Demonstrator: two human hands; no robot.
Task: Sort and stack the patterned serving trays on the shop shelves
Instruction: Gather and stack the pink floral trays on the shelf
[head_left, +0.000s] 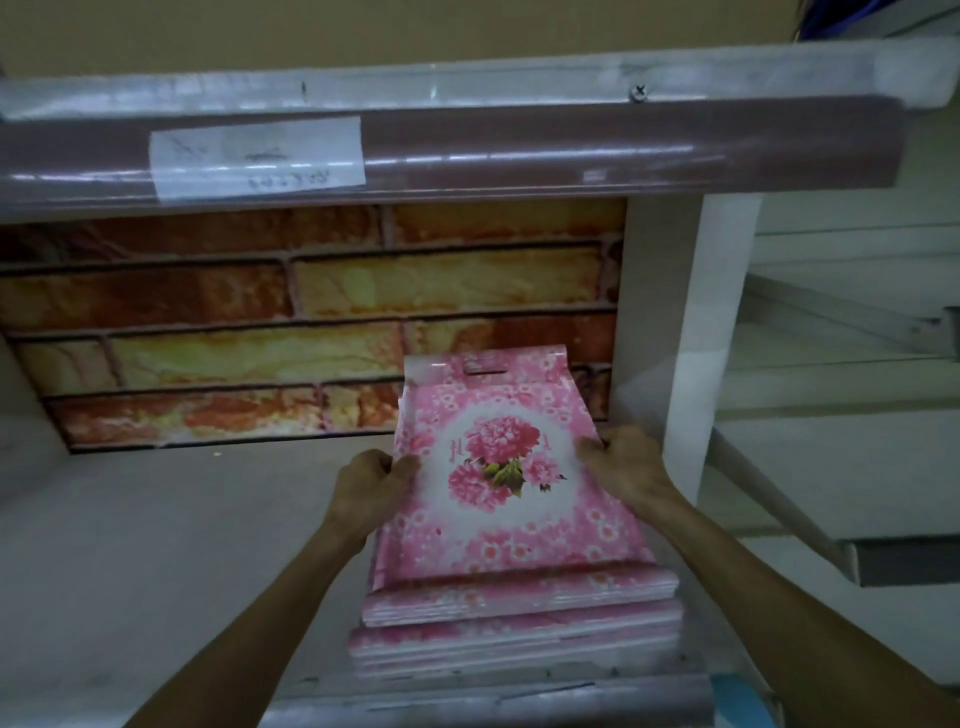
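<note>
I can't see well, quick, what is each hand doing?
Left hand: grips the left edge of the top pink flowered tray.
Right hand: grips the same tray's right edge.

A stack of trays (519, 597) is set on the shelf (156, 545), at its right end beside the upright panel (691, 364). The top tray (504, 467) is held at its left and right edges. A brick-patterned panel (260, 322) is placed behind, and an upper shelf (467, 150) lies above.

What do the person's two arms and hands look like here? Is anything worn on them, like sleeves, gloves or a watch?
Both forearms are bare as far as the picture shows; no sleeve is in view. The left hand and the right hand wear no gloves. No watch, ring or bracelet shows on either wrist or hand.
</note>
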